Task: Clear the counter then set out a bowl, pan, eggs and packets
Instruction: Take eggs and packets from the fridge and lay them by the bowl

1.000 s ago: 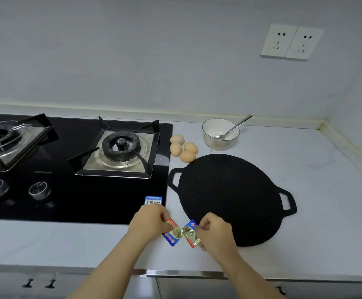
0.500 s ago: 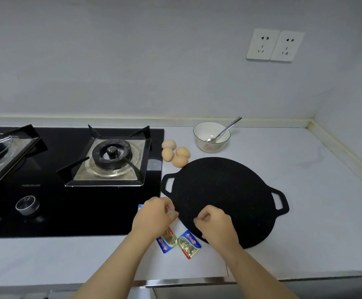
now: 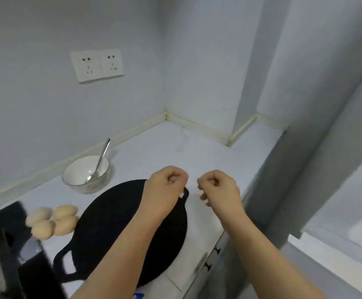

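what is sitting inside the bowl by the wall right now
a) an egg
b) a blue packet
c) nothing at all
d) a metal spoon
d: a metal spoon leans inside the bowl, its handle sticking up over the rim toward the wall, while the eggs lie in a cluster on the counter beside the black pan.

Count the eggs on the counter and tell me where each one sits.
4 tan eggs, clustered between the black stove and the round black pan: two behind, two in front. None looks hidden.
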Demonstrator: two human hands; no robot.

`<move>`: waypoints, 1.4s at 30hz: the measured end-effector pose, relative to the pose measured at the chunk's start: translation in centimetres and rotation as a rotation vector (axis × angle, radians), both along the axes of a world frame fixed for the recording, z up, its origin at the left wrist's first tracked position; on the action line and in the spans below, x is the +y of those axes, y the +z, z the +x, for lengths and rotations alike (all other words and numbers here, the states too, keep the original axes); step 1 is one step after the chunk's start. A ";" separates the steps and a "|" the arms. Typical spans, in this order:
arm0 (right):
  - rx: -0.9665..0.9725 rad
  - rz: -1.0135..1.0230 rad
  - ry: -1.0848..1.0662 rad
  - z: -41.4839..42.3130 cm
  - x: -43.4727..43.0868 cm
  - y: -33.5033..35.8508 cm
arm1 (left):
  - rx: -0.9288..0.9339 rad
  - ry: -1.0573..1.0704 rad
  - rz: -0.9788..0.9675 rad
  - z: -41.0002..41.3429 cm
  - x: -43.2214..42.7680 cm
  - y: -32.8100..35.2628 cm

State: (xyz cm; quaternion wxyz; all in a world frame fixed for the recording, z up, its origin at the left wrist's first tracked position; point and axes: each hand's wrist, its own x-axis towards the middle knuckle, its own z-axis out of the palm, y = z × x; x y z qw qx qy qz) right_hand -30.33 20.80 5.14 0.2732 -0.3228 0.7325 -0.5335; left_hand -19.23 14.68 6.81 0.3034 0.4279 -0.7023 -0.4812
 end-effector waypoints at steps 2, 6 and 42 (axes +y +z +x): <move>-0.008 -0.033 -0.180 -1.6 2.9 0.9 | 0.028 -0.168 0.000 -2.8 1.2 0.5; 0.015 -0.077 -0.526 -3.4 9.7 1.7 | 0.056 -0.469 0.014 -7.4 5.5 0.9; 0.273 -0.106 -1.391 20.9 55.9 3.1 | -0.263 -1.635 -0.689 4.4 54.8 -0.7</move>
